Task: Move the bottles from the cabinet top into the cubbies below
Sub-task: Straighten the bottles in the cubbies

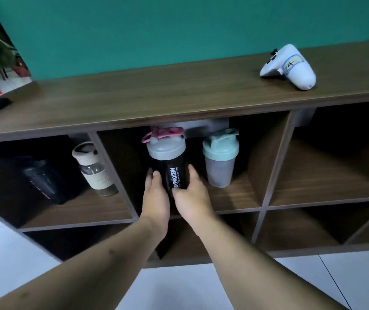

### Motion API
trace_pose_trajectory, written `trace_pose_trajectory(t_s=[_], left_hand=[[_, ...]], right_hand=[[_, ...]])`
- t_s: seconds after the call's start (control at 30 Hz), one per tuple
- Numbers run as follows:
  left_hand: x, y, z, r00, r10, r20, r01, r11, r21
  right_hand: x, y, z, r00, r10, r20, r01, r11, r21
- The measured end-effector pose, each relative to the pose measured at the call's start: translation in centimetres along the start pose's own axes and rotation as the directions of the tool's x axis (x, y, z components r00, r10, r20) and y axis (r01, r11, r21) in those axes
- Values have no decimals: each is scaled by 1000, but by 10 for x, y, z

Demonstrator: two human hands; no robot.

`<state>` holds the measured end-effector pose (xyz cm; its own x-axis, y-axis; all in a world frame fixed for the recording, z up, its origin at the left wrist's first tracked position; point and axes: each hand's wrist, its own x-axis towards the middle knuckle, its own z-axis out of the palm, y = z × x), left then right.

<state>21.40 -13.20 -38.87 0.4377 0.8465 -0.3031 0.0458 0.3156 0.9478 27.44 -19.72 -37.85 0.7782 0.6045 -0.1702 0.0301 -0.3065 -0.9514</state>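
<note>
Left hand (156,193), right hand (191,193) clamped on black shaker (170,166) in middle cubby (241,198); shaker base hidden; fingertips unseen.

A teal wall (156,30) rises behind a dark wood-grain cubby cabinet (134,97) standing on a white tiled floor (201,285) in dim light.

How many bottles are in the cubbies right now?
4. A dark shaker and a cream-capped bottle stand in the left cubby; the black shaker, held by both hands, and a mint-lidded shaker are in the middle cubby. Dark corners could hide more.
</note>
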Motion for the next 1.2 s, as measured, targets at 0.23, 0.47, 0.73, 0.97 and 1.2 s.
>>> trace_pose_trajectory(t_s=[0.23,0.47,0.73,0.97,1.2], left_hand=[[6,6,6,989,-78,125,88,993,-76],[7,11,7,991,-48,126,59,995,-86],[-40,-15,-36,989,150,-11,-150,989,8],[-44,10,-129,891,198,-408,-227,974,-23],[22,27,-168,975,107,-195,-156,953,-259]], right_hand=[[11,-4,12,1000,22,19,-24,992,121],[18,0,10,998,33,50,-40,987,152],[-6,13,10,985,60,-159,-64,998,-17],[-76,12,62,985,-40,169,74,977,-200],[-75,-28,129,925,-29,378,22,999,23]])
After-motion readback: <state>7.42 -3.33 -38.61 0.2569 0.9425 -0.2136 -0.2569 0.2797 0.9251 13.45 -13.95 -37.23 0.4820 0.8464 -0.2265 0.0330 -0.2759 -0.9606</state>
